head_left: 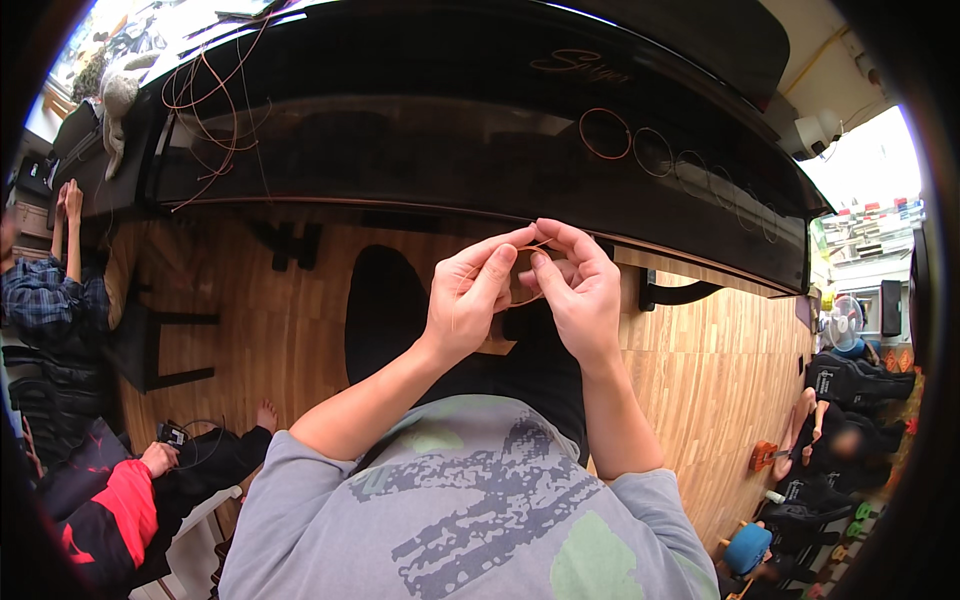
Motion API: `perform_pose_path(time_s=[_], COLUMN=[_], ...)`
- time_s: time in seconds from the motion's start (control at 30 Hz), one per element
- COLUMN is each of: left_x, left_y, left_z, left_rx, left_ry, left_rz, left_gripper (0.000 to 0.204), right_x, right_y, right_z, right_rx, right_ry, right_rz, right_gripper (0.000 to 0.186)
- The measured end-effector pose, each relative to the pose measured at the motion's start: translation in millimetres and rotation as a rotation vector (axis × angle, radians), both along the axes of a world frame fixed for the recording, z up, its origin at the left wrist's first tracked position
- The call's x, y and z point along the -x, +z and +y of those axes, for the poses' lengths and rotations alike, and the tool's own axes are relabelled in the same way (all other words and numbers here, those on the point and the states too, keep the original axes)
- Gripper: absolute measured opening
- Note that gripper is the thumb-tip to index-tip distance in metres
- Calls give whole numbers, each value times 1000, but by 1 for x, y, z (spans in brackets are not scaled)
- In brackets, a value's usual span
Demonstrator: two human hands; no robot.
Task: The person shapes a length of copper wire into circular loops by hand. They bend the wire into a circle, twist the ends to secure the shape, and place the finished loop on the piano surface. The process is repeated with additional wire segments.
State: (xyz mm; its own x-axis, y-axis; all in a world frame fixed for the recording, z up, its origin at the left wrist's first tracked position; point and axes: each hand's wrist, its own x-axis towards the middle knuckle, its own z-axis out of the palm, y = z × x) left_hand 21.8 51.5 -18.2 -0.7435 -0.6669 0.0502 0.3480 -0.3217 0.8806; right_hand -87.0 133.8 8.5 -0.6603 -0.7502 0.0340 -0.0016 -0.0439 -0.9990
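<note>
A thin copper-coloured string, bent into a small coil, is pinched between my two hands in front of the dark piano's edge. My left hand closes thumb against fingers on one side of it. On the other side my right hand grips it with thumb and index finger, the remaining fingers curled in. Part of the coil is hidden behind my fingers. Beyond my hands, on the glossy black piano, a copper-coloured ring of string lies at right beside several silvery coiled strings.
Loose, tangled strings lie at the piano's left end and hang over its front. A plush toy rests near that corner. At left are a black stool and people seated; one person in red holds a small device. A blue-topped drum stands at lower right.
</note>
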Motion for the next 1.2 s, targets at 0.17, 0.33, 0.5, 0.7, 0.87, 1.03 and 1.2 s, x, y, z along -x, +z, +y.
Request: perform_pose_path(time_s=[0.17,0.33,0.5,0.7,0.87,1.03,1.2], left_x=[-2,-2,-3,-3,4,3,-1], left_y=[-5,-1,6,1,-3,-3,5], left_z=[-14,-16,-22,-34,-34,-41,-44], left_rx=[21,363,347,21,-41,173,172], left_ry=[-6,2,-79,-245,-220,-120,-84], left_rz=[23,-114,-152,1,55,-49,-90], left_gripper=[34,32,33,37,39,37,31], right_x=[-1,1,24,33,34,34,36], right_y=[13,19,12,16,9,6,2], right_z=[6,11,12,13,10,11,10], right_rx=[-257,-416,-296,-314,-206,-125,-79], right_ry=[0,-52,88,322,292,217,191], right_rz=[484,870,839,70,-27,116,45], right_gripper=[17,9,11,14,16,17,15])
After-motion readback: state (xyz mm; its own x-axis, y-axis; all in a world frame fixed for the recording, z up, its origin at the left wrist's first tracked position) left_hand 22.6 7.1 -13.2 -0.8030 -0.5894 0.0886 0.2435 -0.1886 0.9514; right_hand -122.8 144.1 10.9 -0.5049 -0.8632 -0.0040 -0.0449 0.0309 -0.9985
